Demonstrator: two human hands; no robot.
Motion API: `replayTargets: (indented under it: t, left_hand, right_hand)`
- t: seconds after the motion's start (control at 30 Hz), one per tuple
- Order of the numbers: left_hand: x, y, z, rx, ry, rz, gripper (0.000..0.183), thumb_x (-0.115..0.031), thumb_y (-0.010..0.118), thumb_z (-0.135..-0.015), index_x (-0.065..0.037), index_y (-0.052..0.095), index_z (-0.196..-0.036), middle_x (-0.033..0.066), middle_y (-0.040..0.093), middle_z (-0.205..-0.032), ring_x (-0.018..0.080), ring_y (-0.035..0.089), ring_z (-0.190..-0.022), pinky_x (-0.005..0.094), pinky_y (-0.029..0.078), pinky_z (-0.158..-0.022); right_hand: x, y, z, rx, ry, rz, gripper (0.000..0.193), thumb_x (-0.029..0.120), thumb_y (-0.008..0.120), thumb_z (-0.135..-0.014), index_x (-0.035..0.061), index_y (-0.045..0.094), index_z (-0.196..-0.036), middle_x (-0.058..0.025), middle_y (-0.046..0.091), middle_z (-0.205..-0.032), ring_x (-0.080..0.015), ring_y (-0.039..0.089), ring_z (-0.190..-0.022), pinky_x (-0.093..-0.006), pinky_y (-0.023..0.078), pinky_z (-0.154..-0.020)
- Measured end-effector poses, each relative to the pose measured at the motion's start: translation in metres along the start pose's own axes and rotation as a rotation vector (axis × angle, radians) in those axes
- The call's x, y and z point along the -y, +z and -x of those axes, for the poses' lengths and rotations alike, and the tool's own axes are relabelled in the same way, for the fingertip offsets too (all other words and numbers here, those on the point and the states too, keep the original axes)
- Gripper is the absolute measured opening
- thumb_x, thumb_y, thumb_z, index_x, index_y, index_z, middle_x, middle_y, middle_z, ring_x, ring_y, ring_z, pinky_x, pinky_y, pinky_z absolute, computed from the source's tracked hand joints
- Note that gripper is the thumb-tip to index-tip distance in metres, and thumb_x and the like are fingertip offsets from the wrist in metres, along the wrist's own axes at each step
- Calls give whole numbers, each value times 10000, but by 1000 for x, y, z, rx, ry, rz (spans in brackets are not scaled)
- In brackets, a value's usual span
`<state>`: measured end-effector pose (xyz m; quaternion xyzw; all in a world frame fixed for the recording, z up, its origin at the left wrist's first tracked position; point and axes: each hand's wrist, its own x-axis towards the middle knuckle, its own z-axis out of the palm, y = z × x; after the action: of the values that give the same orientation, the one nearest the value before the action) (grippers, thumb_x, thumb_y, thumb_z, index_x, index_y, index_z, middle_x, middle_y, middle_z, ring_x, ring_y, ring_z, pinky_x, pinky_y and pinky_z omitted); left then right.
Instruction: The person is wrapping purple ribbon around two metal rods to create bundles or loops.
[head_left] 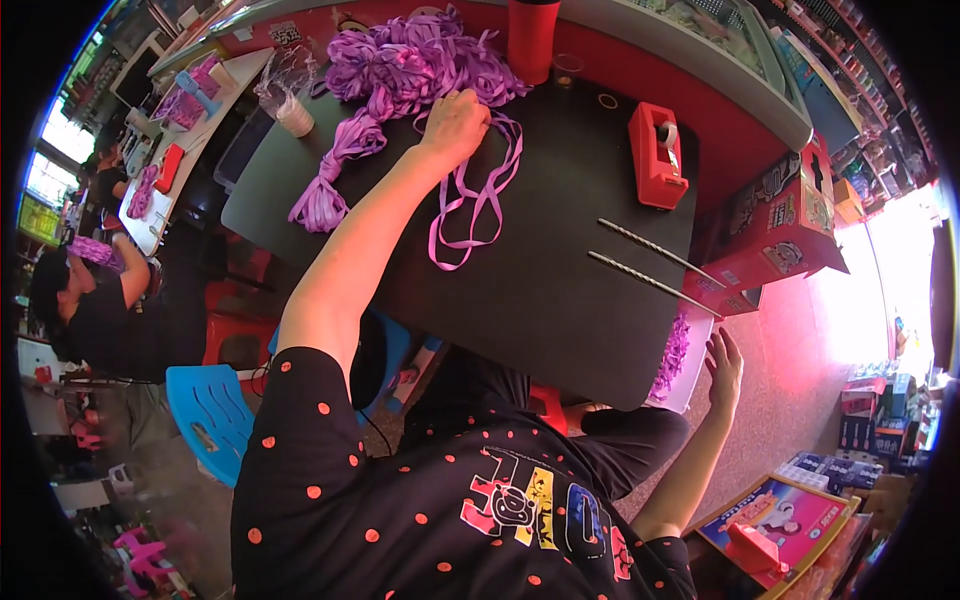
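Far on the dark table, my left hand [457, 128] is closed on purple ribbon, its arm stretched forward. A loose loop of ribbon [470, 243] trails from beside that hand onto the tabletop. Just beyond lies a large heap of purple ribbon [400, 62], and a tied bundle of ribbon [335, 175] reaches out from it to the left. My right hand [725, 370] hangs past the table's right edge, fingers spread and nothing seen in them. Close by it is a white bin [692, 372] with small purple pieces inside, partly hidden by the table.
Two thin twisted metal rods [650, 278] jut over the right edge of the table [560, 330]. A red tape dispenser [660, 160], a red cup [532, 40] and a white spool [294, 116] stand toward the back. Another person [95, 290] handles purple ribbon at left, near a blue chair [210, 420].
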<state>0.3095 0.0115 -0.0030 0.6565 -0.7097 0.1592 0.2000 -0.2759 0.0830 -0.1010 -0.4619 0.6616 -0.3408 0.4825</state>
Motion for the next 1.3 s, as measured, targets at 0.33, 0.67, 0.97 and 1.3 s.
replayTargets:
  t: [0.33, 0.67, 0.97, 1.3]
  left_hand:
    - [-6, -7, -5, 46, 320, 228, 97, -79, 669, -747, -71, 675, -843, 81, 557, -858, 281, 552, -887, 394, 441, -787]
    - [-7, -93, 5, 59, 171, 470, 124, -91, 614, -835, -47, 610, -951, 82, 616, -923, 227, 599, -908, 331, 461, -798]
    - [-72, -298, 64, -397, 115, 1054, 147, -72, 562, -916, -23, 572, -1055, 56, 643, -920, 112, 621, -818, 218, 482, -733]
    - [-195, -244, 68, 417, 201, 1266, 162, 7, 671, -818, -19, 670, -978, 41, 649, -868, 85, 622, -763, 197, 470, -627]
  right_hand:
    - [-56, 7, 83, -138, 30, -378, 372, 293, 559, -946, 80, 551, -1251, -74, 636, -1156, -161, 610, -1005, -267, 451, -776]
    - [-68, 15, 131, -250, -10, -582, 299, 187, 574, -942, 15, 577, -1186, -103, 655, -1074, -122, 616, -885, -214, 483, -733]
    - [16, 63, 132, 11, -428, -463, 252, 77, 533, -946, -24, 571, -1174, -112, 639, -1089, -149, 608, -963, -260, 479, -859]
    - [107, 91, 178, 214, -617, -472, 376, 103, 561, -920, -58, 506, -1255, -161, 593, -1193, -220, 567, -1107, -341, 415, -991]
